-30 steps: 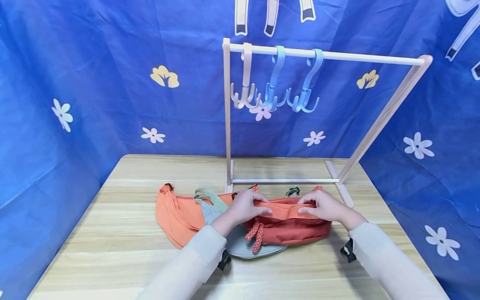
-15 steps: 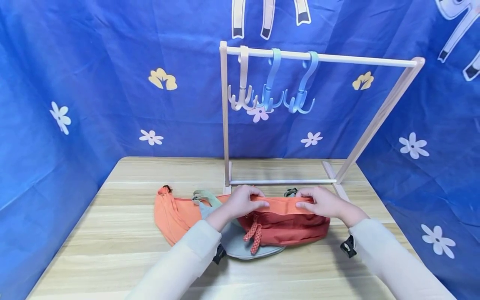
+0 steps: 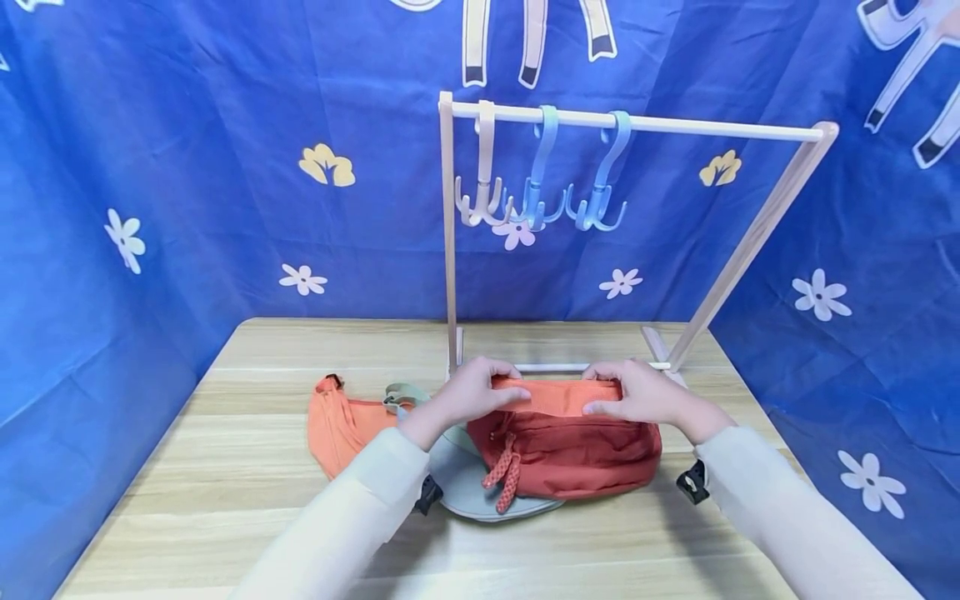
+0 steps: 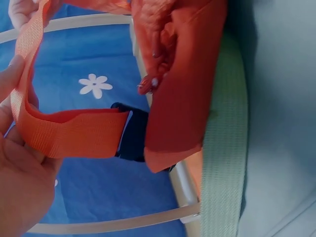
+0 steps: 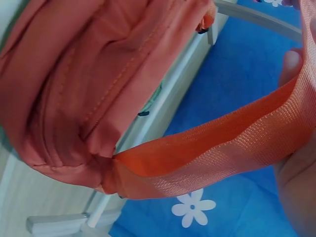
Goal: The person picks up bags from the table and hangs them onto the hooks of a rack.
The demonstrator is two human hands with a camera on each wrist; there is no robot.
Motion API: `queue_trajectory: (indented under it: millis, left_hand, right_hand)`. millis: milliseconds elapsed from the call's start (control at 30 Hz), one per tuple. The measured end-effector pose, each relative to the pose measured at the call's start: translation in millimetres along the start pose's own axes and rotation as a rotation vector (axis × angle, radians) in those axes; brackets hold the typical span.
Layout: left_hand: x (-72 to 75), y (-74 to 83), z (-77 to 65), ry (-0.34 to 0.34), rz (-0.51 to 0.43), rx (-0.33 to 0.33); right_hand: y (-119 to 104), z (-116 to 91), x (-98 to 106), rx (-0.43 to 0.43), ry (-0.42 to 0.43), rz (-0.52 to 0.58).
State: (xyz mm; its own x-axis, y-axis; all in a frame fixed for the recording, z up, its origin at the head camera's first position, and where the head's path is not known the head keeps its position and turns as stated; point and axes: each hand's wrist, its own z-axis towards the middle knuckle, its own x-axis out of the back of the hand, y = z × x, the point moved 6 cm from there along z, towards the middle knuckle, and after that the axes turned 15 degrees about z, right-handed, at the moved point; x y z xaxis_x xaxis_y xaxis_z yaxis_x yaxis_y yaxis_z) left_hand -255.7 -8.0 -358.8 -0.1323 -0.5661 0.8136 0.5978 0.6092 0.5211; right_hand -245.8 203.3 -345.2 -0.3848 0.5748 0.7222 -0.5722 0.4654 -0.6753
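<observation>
A red waist bag [image 3: 592, 458] with an orange webbing strap [image 3: 555, 398] lies near the middle of the table, its two checked zipper pulls [image 3: 507, 483] hanging at the left. My left hand [image 3: 472, 392] grips the strap near its left end, thumb in front and fingers behind. My right hand [image 3: 637, 392] holds the same strap farther right in a like grip. In the left wrist view the strap [image 4: 84, 133] runs to a black buckle [image 4: 132, 133] at the bag's end. Under the red bag is a grey-blue bag [image 3: 465, 479], partly hidden.
An orange bag [image 3: 341, 429] lies at the left, with a pale green strap [image 3: 405, 393] beside it. Behind stands a wooden rack [image 3: 727, 129], whose top bar carries one whitish hook [image 3: 483, 183] and two blue hooks [image 3: 538, 175]. Blue cloth [image 3: 225, 192] surrounds the table [image 3: 187, 500].
Both hands have raised the orange strap, drawing it up above the red bag, whose front now shows more. The head view has shifted slightly.
</observation>
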Motion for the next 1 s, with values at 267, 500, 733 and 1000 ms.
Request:
queue_trajectory:
  millis: [267, 500, 733, 1000]
  left_hand:
    - [13.6, 4.9, 3.7, 0.011, -0.01, -0.027]
    - [24.4, 8.3, 7.1, 0.026, -0.01, -0.029]
    - [34.4, 12.5, 11.3, 0.05, 0.014, -0.029]
    - [46.4, 20.1, 15.1, 0.056, 0.018, -0.004]
  right_hand:
    - [-8, 3, 9, 0.002, 0.02, -0.003]
    - [-15, 6, 18, -0.015, 0.074, -0.08]
    - [-25, 7, 29, 0.004, 0.118, -0.146]
    - [-32, 11, 39, 0.047, 0.114, -0.007]
